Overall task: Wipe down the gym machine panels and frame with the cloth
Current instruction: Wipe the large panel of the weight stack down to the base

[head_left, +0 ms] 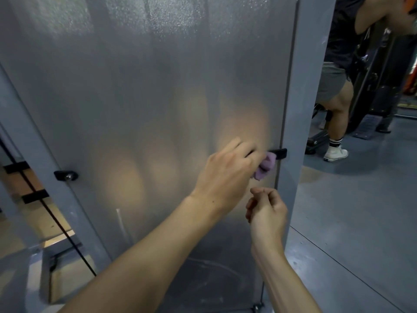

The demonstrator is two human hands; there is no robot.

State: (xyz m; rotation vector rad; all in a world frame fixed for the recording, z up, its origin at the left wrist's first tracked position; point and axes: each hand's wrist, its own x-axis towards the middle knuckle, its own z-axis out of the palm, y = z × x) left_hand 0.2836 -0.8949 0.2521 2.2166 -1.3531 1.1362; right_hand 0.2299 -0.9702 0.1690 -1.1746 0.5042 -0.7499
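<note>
A tall frosted translucent panel (pixel 146 98) of the gym machine fills most of the view, held between grey frame posts (pixel 309 86). My left hand (pixel 225 175) grips a bunched purple cloth (pixel 265 167) and holds it against the panel near its right edge, just beside a black bracket clip (pixel 279 153). My right hand (pixel 267 211) hovers just below, fingers curled into a loose fist and holding nothing.
A second black clip (pixel 65 175) sits on the panel's left edge by the slanted left frame post (pixel 27 136). A black cable (pixel 45 204) runs down at the left. Another person (pixel 338 86) stands at the right beside a dark machine on the grey floor (pixel 361 211).
</note>
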